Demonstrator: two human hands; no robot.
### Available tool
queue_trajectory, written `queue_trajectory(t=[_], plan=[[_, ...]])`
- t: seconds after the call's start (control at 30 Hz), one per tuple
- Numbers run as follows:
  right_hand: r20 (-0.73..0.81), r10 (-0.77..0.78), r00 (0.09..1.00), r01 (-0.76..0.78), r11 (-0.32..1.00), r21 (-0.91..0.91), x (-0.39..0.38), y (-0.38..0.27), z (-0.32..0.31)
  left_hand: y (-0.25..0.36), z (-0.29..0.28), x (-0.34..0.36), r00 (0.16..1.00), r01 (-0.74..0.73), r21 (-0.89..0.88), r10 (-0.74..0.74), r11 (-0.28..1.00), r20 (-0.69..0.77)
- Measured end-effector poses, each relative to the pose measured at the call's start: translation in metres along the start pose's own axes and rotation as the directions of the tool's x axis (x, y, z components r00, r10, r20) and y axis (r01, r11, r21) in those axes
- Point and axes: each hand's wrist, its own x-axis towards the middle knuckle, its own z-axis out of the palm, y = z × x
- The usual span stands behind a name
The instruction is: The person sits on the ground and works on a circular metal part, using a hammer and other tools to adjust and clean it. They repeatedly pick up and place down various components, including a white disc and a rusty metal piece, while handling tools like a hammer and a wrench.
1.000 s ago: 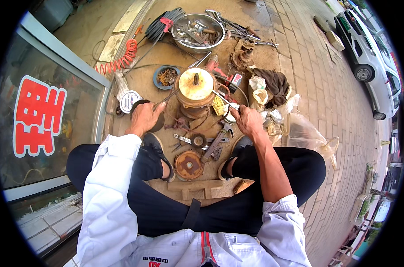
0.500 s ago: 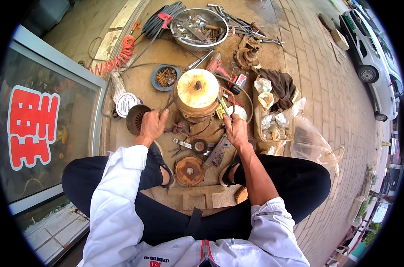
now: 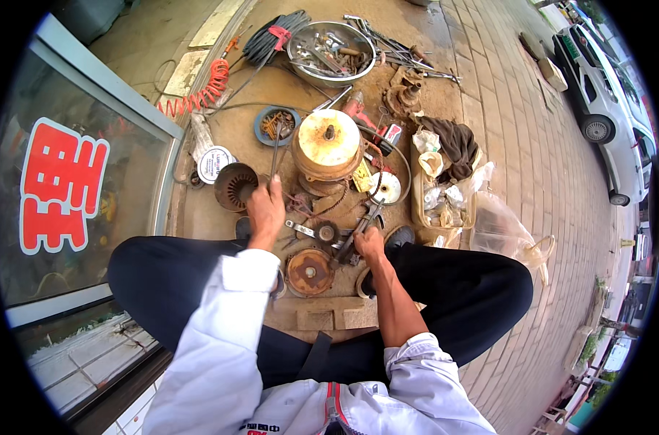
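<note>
In front of me stands a rusty electric motor [image 3: 326, 156] with a pale round end cover and a short shaft at its centre. My left hand [image 3: 266, 212], left of the motor, is closed round a thin dark metal rod [image 3: 275, 148] that points away from me. My right hand [image 3: 370, 243] is low and nearer me, closed on another thin metal rod [image 3: 378, 206]; its tip is clear of the motor. Beneath the right hand lies a dark flat bar [image 3: 348, 248]. Nearby are a small round part [image 3: 327, 232] and a rusty disc [image 3: 310, 272].
A rusty slotted bowl-shaped part [image 3: 236, 187] and a blue dish of screws [image 3: 276, 126] are on the left. Beyond the motor are a red power tool [image 3: 358, 109] and a steel basin of parts [image 3: 331, 53]. A tray of bags and rags [image 3: 445, 181] stands right.
My right hand has drawn back from the motor's right side toward me, with its rod. My left hand has shifted slightly right and nearer, its rod now pointing more straight ahead.
</note>
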Motion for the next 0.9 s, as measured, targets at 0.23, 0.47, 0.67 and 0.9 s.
queue_trajectory(t=[0.23, 0.47, 0.67, 0.9], plan=[[-0.026, -0.135, 0.991, 0.125, 0.966, -0.227, -0.026, -0.098, -0.095, -0.068, 0.072, -0.092, 0.875, 0.398, -0.055, -0.360, 0.916, 0.324], [-0.004, -0.622, 0.783, 0.596, 0.753, -0.280, -0.030, -0.246, -0.239, -0.068, 0.050, -0.085, 0.884, 0.238, 0.177, -0.289, 0.955, 0.368], [0.075, -0.458, 0.886, 0.454, 0.889, 0.063, 0.004, -0.267, -0.248, 0.108, -0.067, 0.045, 0.957, 0.173, -0.371, -0.067, 0.912, 0.281], [0.252, -0.262, 0.931, 0.162, 0.920, 0.357, 0.029, -0.281, -0.197, 0.164, -0.102, 0.100, 0.682, 0.198, -0.140, -0.033, 0.970, 0.731]])
